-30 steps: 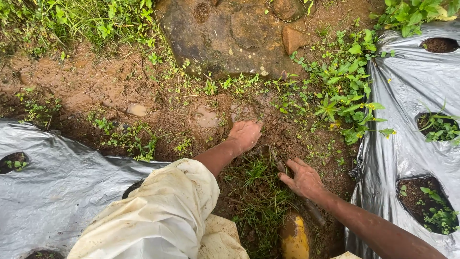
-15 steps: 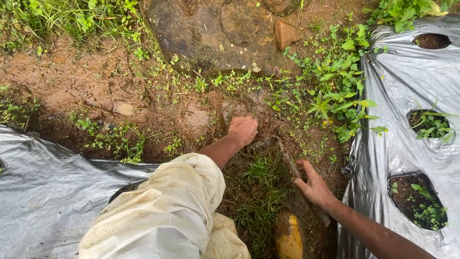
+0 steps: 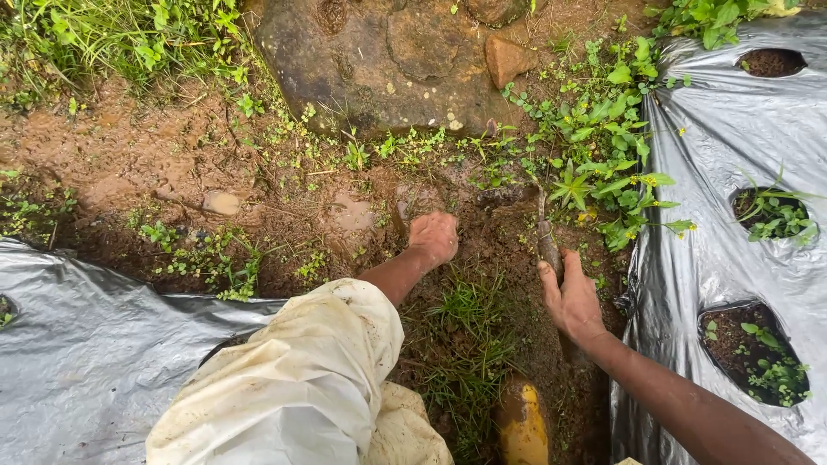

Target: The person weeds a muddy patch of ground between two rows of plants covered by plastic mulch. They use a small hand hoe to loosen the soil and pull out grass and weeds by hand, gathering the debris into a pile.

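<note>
- Nearest us, a yellow boot [image 3: 523, 424] stands in the muddy furrow beside a grass tuft [image 3: 465, 331].
- Our right hand [image 3: 570, 297] wraps a muddy stick-like tool [image 3: 546, 241], between the tuft and silver mulch sheeting [image 3: 732, 138].
- Our left hand [image 3: 433, 238] is curled closed on wet soil.
- Farther off lies a flat rock [image 3: 388, 60].

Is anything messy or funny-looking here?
Yes. Weeds grow thick along the edge of the silver sheet, and some sprout in its planting holes. The soil is wet, with a small puddle. The left hand presses into the mud; the right hand grips a muddy tool.
</note>
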